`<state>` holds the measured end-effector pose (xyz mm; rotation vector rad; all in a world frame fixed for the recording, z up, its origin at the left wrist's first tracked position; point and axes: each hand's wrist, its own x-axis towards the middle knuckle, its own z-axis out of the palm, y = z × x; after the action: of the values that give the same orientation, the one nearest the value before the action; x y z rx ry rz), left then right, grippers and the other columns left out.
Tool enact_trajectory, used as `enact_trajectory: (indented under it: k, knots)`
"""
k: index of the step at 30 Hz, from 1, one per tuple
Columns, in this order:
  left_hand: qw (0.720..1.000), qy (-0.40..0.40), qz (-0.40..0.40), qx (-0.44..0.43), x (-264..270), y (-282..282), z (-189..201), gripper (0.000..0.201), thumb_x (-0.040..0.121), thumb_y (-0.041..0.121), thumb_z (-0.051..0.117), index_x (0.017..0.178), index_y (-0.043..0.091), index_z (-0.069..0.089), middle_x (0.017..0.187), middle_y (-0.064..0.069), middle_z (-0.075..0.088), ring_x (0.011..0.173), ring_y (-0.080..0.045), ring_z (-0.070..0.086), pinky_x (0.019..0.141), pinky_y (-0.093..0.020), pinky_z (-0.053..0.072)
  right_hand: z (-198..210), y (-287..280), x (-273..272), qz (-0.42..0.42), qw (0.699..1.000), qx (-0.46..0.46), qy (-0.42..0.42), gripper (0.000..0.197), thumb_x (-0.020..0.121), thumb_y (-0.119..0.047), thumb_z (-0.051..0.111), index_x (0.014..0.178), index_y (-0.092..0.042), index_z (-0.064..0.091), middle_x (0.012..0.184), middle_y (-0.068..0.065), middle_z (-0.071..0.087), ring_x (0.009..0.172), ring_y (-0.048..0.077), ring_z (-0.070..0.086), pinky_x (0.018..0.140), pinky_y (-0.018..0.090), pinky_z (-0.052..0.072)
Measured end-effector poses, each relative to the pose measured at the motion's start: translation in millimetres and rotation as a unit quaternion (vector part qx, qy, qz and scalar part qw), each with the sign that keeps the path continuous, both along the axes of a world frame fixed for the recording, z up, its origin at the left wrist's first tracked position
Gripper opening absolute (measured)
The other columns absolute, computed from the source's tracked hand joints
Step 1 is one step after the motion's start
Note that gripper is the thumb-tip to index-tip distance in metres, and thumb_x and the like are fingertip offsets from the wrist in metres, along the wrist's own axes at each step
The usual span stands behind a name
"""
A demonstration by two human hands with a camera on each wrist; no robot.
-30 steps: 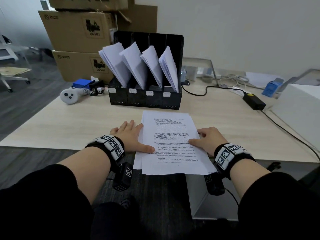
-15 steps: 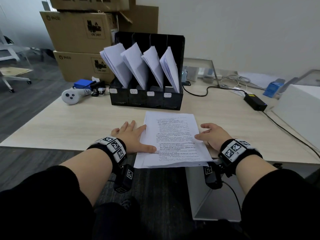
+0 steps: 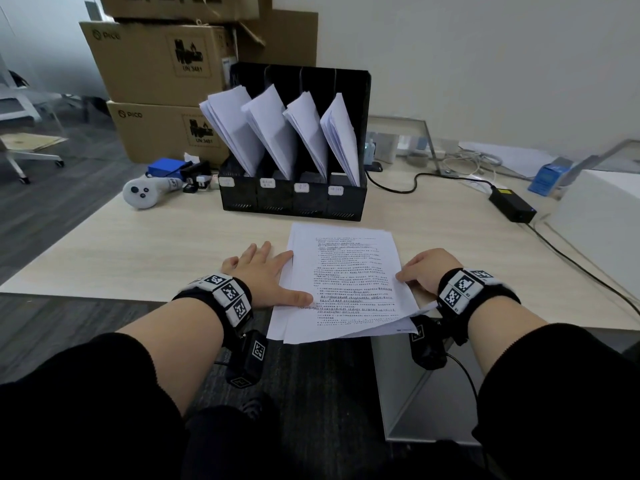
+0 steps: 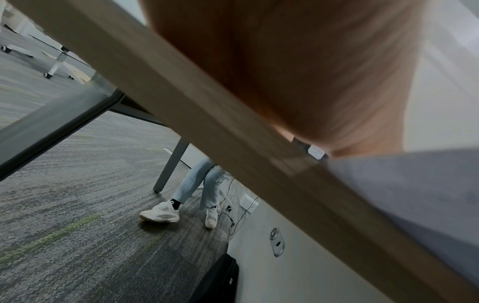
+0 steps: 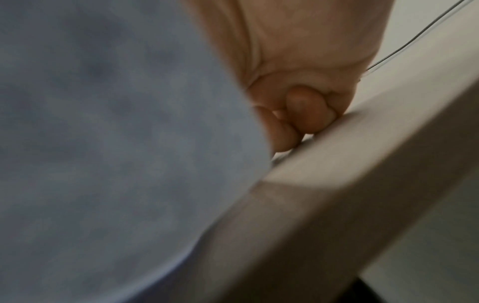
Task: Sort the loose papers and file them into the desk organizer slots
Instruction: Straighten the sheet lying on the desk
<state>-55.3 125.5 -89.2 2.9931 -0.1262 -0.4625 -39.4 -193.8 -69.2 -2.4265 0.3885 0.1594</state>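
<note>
A stack of printed papers (image 3: 346, 282) lies at the desk's front edge and hangs over it; its underside shows grey in the right wrist view (image 5: 116, 123). My left hand (image 3: 266, 271) lies flat on the desk, thumb pressing the stack's left edge. My right hand (image 3: 420, 273) has curled fingers (image 5: 298, 114) under the right edge and its thumb on top, pinching the top sheet, which sits askew. Behind stands the black four-slot desk organizer (image 3: 294, 199), with leaning white sheets in every slot.
A white controller (image 3: 140, 194) and a small blue box lie left of the organizer, with cardboard boxes (image 3: 162, 64) behind. A black power adapter (image 3: 512, 206) with cables and a white box (image 3: 606, 220) occupy the right. Another person's legs (image 4: 197, 184) show under the desk.
The stack slid farther onto the desk. My right hand went from resting on the sheet to curling at its right edge, and the top sheet now lies turned against those beneath.
</note>
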Motion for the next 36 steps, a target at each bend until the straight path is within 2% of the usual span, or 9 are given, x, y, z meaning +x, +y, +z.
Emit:
enact_trajectory:
  k: [6, 8, 12, 16, 20, 23, 26, 31, 36]
  knots:
    - [1.000, 0.002, 0.000, 0.002, 0, -1, 0, 0.124, 0.055, 0.104, 0.042, 0.158, 0.050, -0.001, 0.172, 0.001, -0.012, 0.158, -0.025, -0.010, 0.124, -0.054, 0.002, 1, -4, -4, 0.015, 1.000, 0.003, -0.014, 0.007, 0.089, -0.014, 0.066, 0.084, -0.011, 0.069, 0.077, 0.003, 0.066, 0.073, 0.021, 0.058, 0.061, 0.026, 0.042]
    - [1.000, 0.003, 0.003, 0.003, 0, -1, 0, 0.124, 0.055, 0.105, 0.041, 0.158, 0.050, -0.001, 0.172, 0.002, -0.013, 0.158, -0.024, -0.010, 0.124, -0.054, 0.002, 1, -6, -6, 0.008, 0.999, 0.046, -0.023, 0.010, 0.089, -0.012, 0.064, 0.080, -0.010, 0.066, 0.070, 0.005, 0.063, 0.067, 0.023, 0.057, 0.065, 0.028, 0.043]
    - [1.000, -0.004, 0.006, 0.004, 0, -2, 0, 0.122, 0.056, 0.104, 0.041, 0.158, 0.051, 0.000, 0.172, 0.002, -0.011, 0.158, -0.023, -0.009, 0.124, -0.053, 0.003, 2, -2, -16, 0.022, 0.983, 0.181, -0.006, 0.011, 0.092, -0.017, 0.069, 0.087, -0.008, 0.067, 0.079, 0.008, 0.074, 0.060, 0.022, 0.070, 0.054, 0.027, 0.056]
    - [1.000, -0.013, 0.005, 0.003, -1, -2, -2, 0.116, 0.061, 0.103, 0.037, 0.158, 0.050, 0.002, 0.172, 0.002, -0.009, 0.158, -0.023, -0.008, 0.124, -0.053, 0.003, -3, -1, -17, 0.058, 0.992, 0.105, -0.031, 0.014, 0.093, -0.025, 0.070, 0.094, -0.012, 0.076, 0.099, 0.008, 0.078, 0.093, 0.029, 0.074, 0.092, 0.043, 0.057]
    - [1.000, -0.016, 0.016, -0.015, 0, -2, -3, 0.091, 0.080, 0.093, 0.025, 0.158, 0.051, 0.005, 0.172, 0.003, -0.009, 0.158, -0.021, -0.008, 0.124, -0.051, 0.001, -9, -15, -17, -0.036, 0.973, 0.201, -0.106, 0.012, 0.093, -0.026, 0.067, 0.086, -0.020, 0.072, 0.101, 0.008, 0.077, 0.096, 0.033, 0.073, 0.095, 0.053, 0.056]
    - [1.000, -0.010, 0.015, -0.018, 1, -1, -3, 0.084, 0.085, 0.083, 0.035, 0.158, 0.052, 0.004, 0.172, 0.004, -0.010, 0.158, -0.020, -0.009, 0.123, -0.050, 0.000, -21, -36, -8, -0.118, 0.950, 0.255, -0.136, 0.015, 0.090, -0.031, 0.066, 0.086, -0.018, 0.069, 0.102, 0.009, 0.076, 0.098, 0.035, 0.072, 0.095, 0.057, 0.055]
    - [1.000, -0.004, 0.007, -0.015, 3, 1, -3, 0.087, 0.085, 0.079, 0.040, 0.158, 0.051, 0.002, 0.172, 0.004, -0.011, 0.158, -0.020, -0.010, 0.123, -0.050, 0.000, -19, -39, -10, -0.153, 0.944, 0.257, -0.139, 0.020, 0.094, -0.030, 0.063, 0.099, -0.011, 0.067, 0.111, 0.009, 0.073, 0.099, 0.028, 0.067, 0.096, 0.043, 0.053]
    - [1.000, -0.017, 0.007, -0.007, 2, -1, -3, 0.096, 0.083, 0.086, 0.037, 0.161, 0.042, 0.001, 0.172, 0.004, -0.010, 0.158, -0.020, -0.008, 0.124, -0.050, 0.002, -17, -48, -9, -0.196, 0.961, 0.147, -0.130, 0.020, 0.104, -0.017, 0.045, 0.095, -0.005, 0.057, 0.097, 0.014, 0.058, 0.099, 0.033, 0.055, 0.067, 0.027, 0.026]
    - [1.000, -0.021, 0.013, 0.000, 2, -2, -4, 0.097, 0.083, 0.088, 0.033, 0.161, 0.039, 0.002, 0.172, 0.005, -0.010, 0.158, -0.020, -0.007, 0.124, -0.050, 0.004, -20, -55, -9, -0.185, 0.972, 0.112, -0.090, 0.032, 0.102, -0.011, 0.046, 0.128, 0.005, 0.055, 0.131, 0.028, 0.055, 0.124, 0.040, 0.053, 0.082, 0.029, 0.041]
